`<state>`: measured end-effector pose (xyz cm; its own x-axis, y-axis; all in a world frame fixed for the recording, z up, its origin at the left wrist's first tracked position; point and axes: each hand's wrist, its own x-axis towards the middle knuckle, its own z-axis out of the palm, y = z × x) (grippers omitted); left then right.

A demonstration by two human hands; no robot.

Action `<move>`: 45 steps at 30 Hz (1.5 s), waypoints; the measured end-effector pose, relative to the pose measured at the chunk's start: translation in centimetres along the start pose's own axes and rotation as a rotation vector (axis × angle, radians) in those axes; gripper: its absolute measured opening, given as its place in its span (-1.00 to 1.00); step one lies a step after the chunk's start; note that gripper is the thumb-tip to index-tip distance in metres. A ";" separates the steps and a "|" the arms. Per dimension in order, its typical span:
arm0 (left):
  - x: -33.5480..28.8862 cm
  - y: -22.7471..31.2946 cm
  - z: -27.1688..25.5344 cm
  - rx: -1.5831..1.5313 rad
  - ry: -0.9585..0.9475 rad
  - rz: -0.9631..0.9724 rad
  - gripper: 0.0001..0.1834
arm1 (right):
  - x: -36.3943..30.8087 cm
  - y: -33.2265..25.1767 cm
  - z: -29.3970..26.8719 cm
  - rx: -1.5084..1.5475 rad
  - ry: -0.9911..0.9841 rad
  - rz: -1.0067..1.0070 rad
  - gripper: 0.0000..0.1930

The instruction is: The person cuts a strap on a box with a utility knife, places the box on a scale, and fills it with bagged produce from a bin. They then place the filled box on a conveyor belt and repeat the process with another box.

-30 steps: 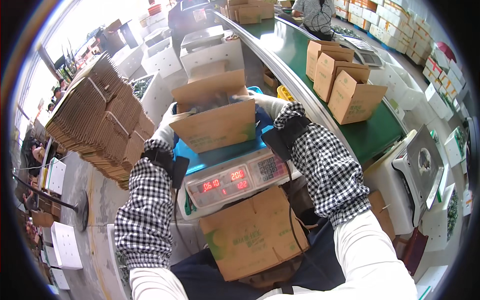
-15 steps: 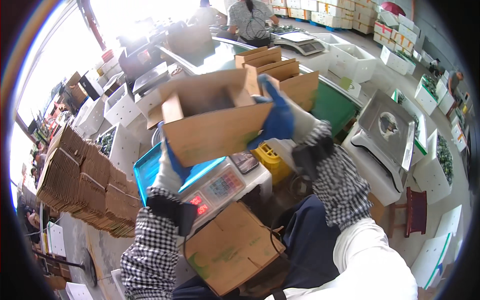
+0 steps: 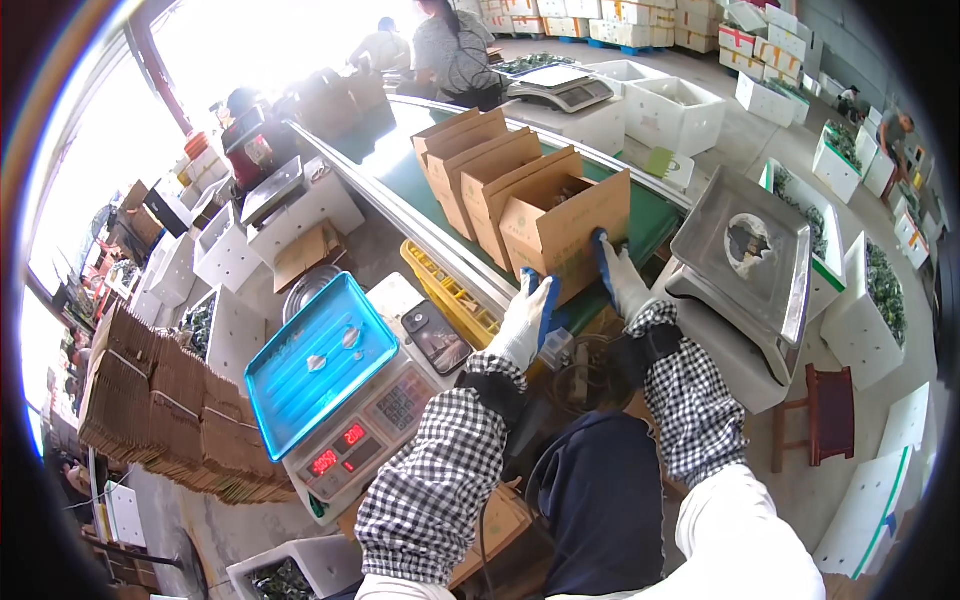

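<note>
An open-topped brown cardboard box [image 3: 577, 245] stands on the green belt [image 3: 400, 185], behind a row of similar cardboard boxes [image 3: 480, 170]. My left hand [image 3: 530, 315], in a white glove with blue fingers, is at the box's near lower edge with its fingers stretched out. Gloved the same way, my right hand [image 3: 622, 280] has its fingers flat against the near face, toward the right. Neither hand wraps round the box. To the left, a blue tray [image 3: 320, 365] sits on a digital scale [image 3: 360, 450] with lit red digits and holds no box.
A stack of flat cardboard [image 3: 165, 400] stands at left. Beside the belt lies a yellow plastic crate [image 3: 450, 295]. At right are a metal-pan scale [image 3: 750, 250], a dark red stool [image 3: 832, 415] and white foam boxes [image 3: 865, 310] of greens. A person [image 3: 455, 55] is beyond the belt.
The box moved from above the blue tray, where both hands held it, right and away onto the belt behind the others. My fingers have loosened from its sides, and the tray is uncovered.
</note>
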<state>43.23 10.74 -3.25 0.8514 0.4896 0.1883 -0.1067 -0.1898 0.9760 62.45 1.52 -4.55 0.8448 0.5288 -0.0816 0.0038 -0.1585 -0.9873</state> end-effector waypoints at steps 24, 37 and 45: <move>-50.6 -2.7 -15.7 -0.038 0.962 -1.009 -0.08 | -31.9 1.8 19.3 -0.816 -0.724 -0.097 -0.03; -45.1 17.2 -9.2 -0.991 0.841 0.049 -0.37 | -33.0 -7.2 13.8 0.430 -0.923 0.139 -0.54; -45.1 15.7 -9.0 -0.856 0.919 0.103 -0.39 | -33.3 -12.0 13.2 0.259 -0.941 0.209 -0.50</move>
<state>-1.44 -6.62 4.55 0.1850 0.9808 -0.0621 -0.7421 0.1808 0.6455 27.25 -3.18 8.20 0.0473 0.9741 -0.2211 -0.3080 -0.1963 -0.9309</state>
